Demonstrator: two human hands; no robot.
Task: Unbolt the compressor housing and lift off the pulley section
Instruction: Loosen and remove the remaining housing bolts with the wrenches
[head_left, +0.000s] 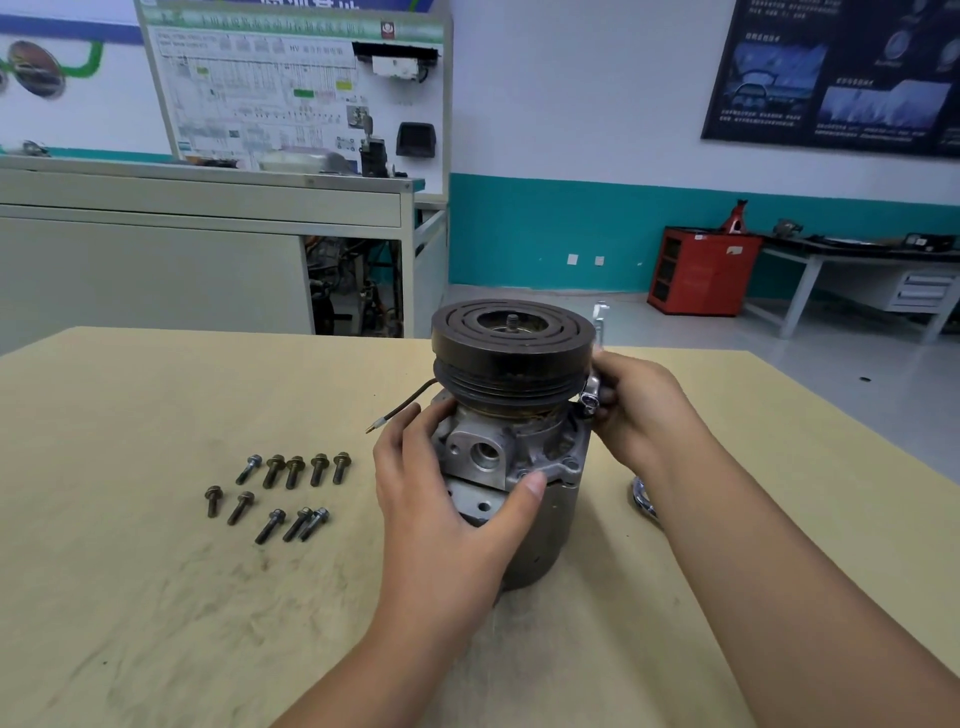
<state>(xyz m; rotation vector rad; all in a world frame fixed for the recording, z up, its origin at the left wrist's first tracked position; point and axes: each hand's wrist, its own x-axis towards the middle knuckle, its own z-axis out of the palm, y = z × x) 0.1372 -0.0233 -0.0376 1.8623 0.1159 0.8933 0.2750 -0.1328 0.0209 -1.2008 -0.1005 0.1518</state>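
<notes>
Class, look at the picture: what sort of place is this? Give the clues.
Probably an automotive training workshop: a wiring-diagram board stands behind, a red tool cabinet by the wall, and a compressor with removed bolts on the table.

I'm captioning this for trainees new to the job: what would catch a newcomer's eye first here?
The compressor stands upright mid-table, its dark grooved pulley on top. The left hand grips its housing from the front, while the right hand holds a silver wrench at its right side. Ten loose bolts lie on the table to its left.
</notes>
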